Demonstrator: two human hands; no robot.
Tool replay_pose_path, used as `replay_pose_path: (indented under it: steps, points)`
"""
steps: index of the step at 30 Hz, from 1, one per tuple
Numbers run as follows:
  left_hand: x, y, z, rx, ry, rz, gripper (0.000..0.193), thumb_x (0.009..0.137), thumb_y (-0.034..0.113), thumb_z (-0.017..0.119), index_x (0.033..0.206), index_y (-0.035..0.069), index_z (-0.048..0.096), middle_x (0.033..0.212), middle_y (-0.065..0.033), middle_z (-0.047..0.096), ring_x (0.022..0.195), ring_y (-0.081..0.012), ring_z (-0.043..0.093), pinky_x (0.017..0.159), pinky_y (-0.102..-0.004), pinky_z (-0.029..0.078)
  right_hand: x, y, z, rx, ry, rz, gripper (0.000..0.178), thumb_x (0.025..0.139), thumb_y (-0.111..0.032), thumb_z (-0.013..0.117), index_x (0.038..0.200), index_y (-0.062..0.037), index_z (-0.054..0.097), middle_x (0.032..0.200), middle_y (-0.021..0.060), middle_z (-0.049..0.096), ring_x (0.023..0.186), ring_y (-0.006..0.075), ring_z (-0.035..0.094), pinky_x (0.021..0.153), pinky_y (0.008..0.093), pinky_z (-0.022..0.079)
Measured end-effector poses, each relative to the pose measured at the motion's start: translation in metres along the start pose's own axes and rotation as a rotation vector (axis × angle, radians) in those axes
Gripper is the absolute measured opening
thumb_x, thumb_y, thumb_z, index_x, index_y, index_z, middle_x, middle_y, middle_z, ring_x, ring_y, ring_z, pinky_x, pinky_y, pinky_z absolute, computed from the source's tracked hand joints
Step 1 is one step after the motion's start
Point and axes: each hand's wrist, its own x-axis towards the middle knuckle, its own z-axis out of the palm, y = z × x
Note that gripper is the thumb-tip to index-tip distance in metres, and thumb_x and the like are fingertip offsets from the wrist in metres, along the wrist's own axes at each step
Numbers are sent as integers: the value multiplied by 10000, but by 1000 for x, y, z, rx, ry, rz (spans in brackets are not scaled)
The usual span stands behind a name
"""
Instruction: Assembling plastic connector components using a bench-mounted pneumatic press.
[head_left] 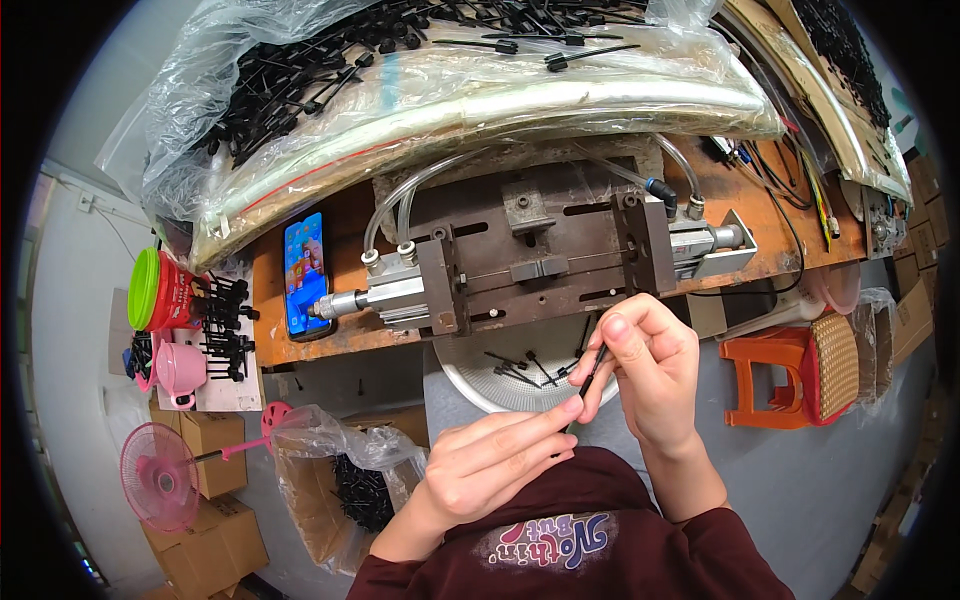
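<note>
My right hand (650, 372) pinches a thin black pin-like part (592, 375) between thumb and fingers, held upright just below the metal press fixture (540, 265). Just below it, my left hand (500, 455) has its fingertips touching the lower end of the same black part. Both hands hover over a white bowl (470, 385) that holds several more black pins. The fixture has two pneumatic cylinders with clear hoses and sits on the orange workbench (330, 345).
Clear plastic bags full of black parts (400, 80) lie across the bench's back. A phone (304, 272) rests on the bench at left. A green-lidded red jar (160, 290), pink cup, pink fan (160, 475), cardboard boxes and an orange stool (770, 380) surround the bench.
</note>
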Motion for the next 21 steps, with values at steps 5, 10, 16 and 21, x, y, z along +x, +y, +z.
replay_pose_path:
  steps: [5,10,16,21]
  points:
    - [-1,0,0,3,-1,1,290,616,73,847,880,12,743,1050,-134,716,805,-220,708,650,-290,581,-1,-1,0,-55,-8,-17,165,986,-93,549,918,57,559,750,173,667,528,174,659,481,242,508]
    - [-1,0,0,-20,14,-26,284,622,75,847,879,13,743,1050,-137,715,801,-223,709,645,-295,581,-6,-7,5,-103,-36,-57,116,975,-41,549,937,66,571,759,155,670,549,165,664,486,233,508]
    - [-1,0,-2,-53,7,-9,289,624,89,851,882,15,744,1050,-138,715,791,-230,710,632,-290,573,-10,-10,8,-75,-49,-26,101,974,-28,545,949,65,577,767,137,671,557,157,664,485,227,508]
    - [-2,0,-3,-49,1,-38,296,621,91,851,887,17,746,1053,-136,714,793,-229,710,629,-289,568,-8,-8,9,-81,-53,-4,108,974,-40,553,953,63,577,768,129,674,561,155,664,482,225,506]
